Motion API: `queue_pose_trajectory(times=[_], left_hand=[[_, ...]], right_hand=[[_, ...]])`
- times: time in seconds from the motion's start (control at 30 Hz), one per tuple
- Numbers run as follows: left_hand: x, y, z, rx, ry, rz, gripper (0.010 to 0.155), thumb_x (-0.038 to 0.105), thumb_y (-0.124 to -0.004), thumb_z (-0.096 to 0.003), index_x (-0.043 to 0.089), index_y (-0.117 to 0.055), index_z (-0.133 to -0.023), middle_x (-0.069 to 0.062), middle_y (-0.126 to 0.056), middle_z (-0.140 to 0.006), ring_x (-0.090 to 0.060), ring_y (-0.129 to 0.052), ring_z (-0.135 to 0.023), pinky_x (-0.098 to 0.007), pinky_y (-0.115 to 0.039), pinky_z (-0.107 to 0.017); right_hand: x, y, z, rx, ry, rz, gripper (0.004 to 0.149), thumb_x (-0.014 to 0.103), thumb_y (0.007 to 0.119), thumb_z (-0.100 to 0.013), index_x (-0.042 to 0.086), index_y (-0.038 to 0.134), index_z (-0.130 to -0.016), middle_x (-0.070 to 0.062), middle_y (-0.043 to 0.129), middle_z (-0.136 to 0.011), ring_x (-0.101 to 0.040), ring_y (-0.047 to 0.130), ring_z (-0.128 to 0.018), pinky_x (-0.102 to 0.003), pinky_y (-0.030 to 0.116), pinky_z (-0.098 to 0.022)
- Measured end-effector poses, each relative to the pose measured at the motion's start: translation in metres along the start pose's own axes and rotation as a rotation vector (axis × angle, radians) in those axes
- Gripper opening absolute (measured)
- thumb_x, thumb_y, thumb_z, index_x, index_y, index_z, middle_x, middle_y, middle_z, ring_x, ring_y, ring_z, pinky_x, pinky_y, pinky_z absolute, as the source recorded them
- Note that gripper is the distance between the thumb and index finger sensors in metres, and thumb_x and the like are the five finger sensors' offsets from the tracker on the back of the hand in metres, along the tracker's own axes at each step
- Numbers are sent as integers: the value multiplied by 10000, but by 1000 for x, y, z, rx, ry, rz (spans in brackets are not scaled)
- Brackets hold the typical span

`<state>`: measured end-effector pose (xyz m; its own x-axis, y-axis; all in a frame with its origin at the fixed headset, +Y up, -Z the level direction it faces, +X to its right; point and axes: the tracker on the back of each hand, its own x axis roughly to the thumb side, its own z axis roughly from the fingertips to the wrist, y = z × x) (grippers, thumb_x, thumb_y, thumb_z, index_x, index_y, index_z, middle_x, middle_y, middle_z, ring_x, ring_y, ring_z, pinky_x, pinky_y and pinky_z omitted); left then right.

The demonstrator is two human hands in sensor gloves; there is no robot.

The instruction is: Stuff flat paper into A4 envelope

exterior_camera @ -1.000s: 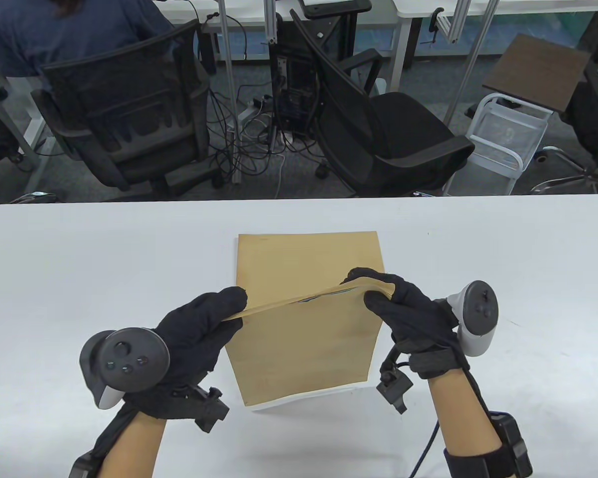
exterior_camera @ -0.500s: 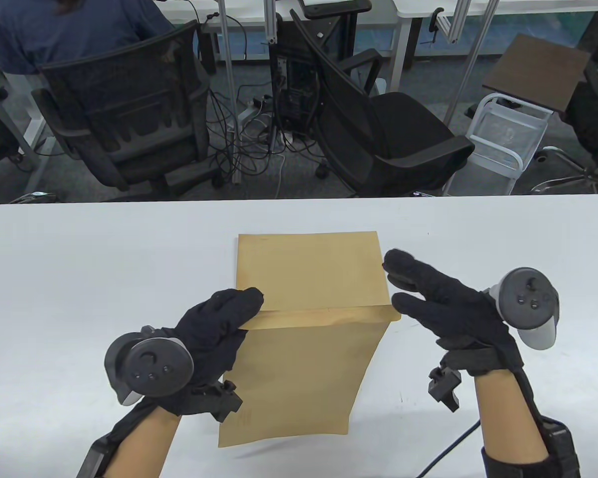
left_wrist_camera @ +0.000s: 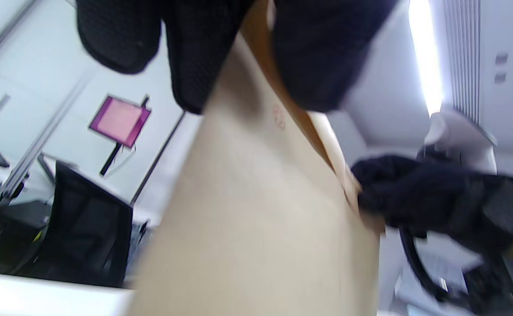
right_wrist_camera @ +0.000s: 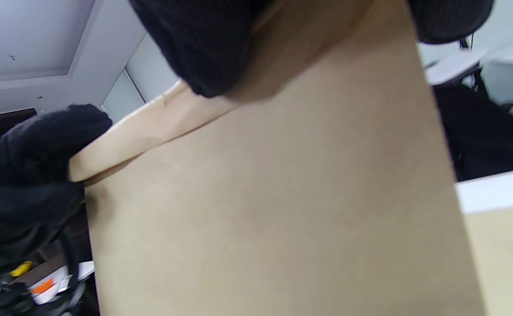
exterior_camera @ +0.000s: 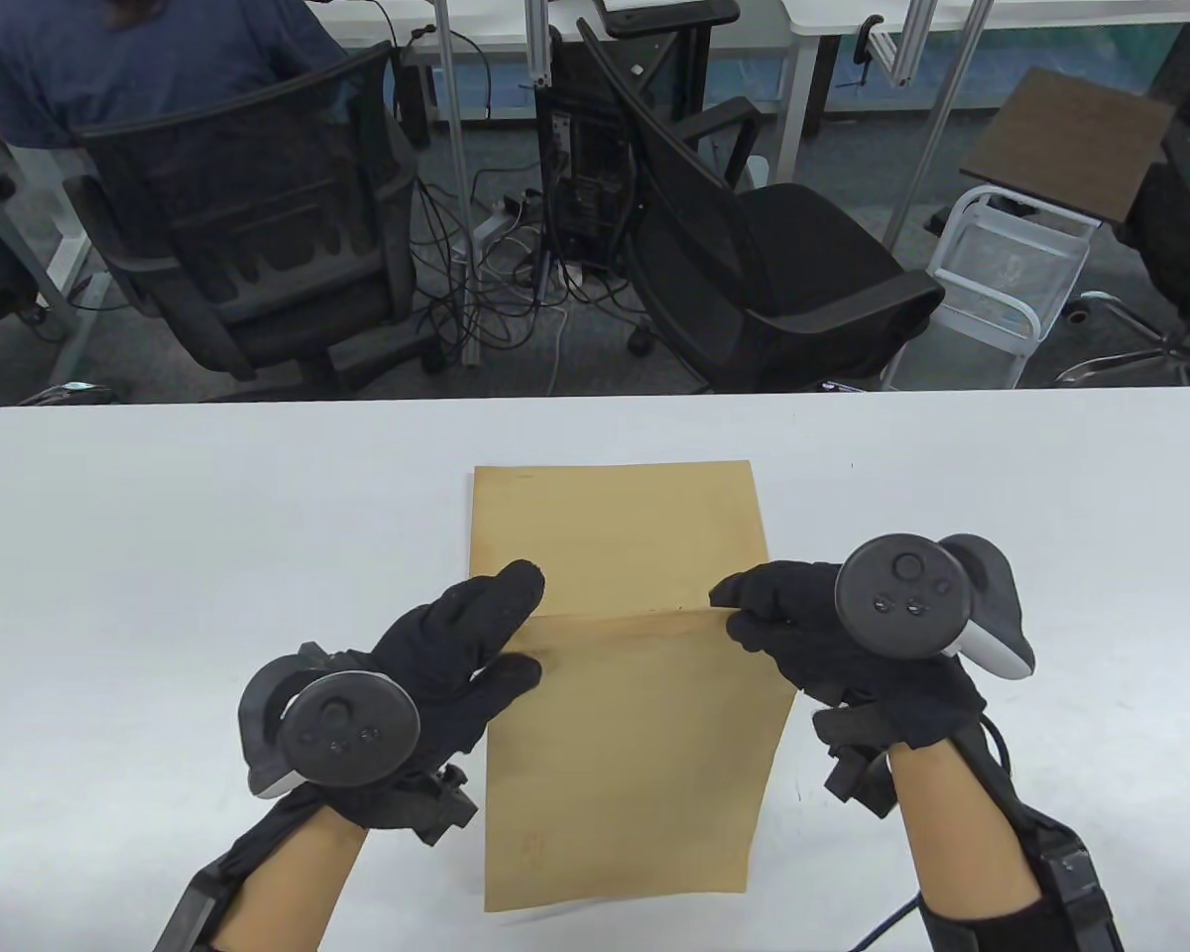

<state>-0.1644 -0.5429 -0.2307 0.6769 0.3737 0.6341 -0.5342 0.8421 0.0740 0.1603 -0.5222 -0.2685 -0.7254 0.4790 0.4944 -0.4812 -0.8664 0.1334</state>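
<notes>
A brown A4 envelope [exterior_camera: 635, 754] is held up off the white table [exterior_camera: 208, 516] by its far edge and hangs toward the near edge. My left hand [exterior_camera: 521, 625] pinches its far left corner. My right hand [exterior_camera: 734, 610] pinches its far right corner. The left wrist view shows the envelope [left_wrist_camera: 247, 210] under my left fingers [left_wrist_camera: 195, 52], with my right hand [left_wrist_camera: 414, 197] on the other corner. The right wrist view shows the envelope [right_wrist_camera: 274, 197] and my left hand [right_wrist_camera: 23, 175]. No white paper shows.
A second brown envelope [exterior_camera: 615, 526] lies flat on the table just beyond my hands; it also shows in the right wrist view [right_wrist_camera: 502, 254]. Office chairs [exterior_camera: 754, 268] and a seated person [exterior_camera: 109, 59] are past the table's far edge.
My right hand let go of the envelope, swung right, then took its far right corner again. The envelope came up and toward me. The white sheet under it no longer shows.
</notes>
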Motion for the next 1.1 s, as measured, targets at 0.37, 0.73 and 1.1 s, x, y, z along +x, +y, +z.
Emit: queue_pose_trajectory(times=[0.37,0.73,1.1], left_hand=[[2,2,-20,-36,174,61,578,476,-767,-465,188,-777,-966,-125,-896,-876,-372,-949,-719,-544,-740,-588],[14,-12,-13,54,83,-67,446,385,-773,-469,177,-832,-858,-55,-957,-698,-253,-993,-558,-460,-801,-528],[27,-18,-12,105,42,-40,446,396,-772,-469,186,-823,-859,-41,-954,-698,-240,-997,-557,-451,-806,-524]], right_hand=[[21,4,20,-103,-148,123,397,173,791,-524,61,825,-903,-264,828,-926,-515,873,-751,-737,520,-608],[47,-1,20,-101,-142,238,680,246,830,-529,33,594,-1130,-307,675,-1075,-584,771,-861,-771,465,-615],[85,29,-22,65,-152,251,425,272,758,-565,60,826,-927,-248,893,-863,-490,932,-662,-722,573,-575]])
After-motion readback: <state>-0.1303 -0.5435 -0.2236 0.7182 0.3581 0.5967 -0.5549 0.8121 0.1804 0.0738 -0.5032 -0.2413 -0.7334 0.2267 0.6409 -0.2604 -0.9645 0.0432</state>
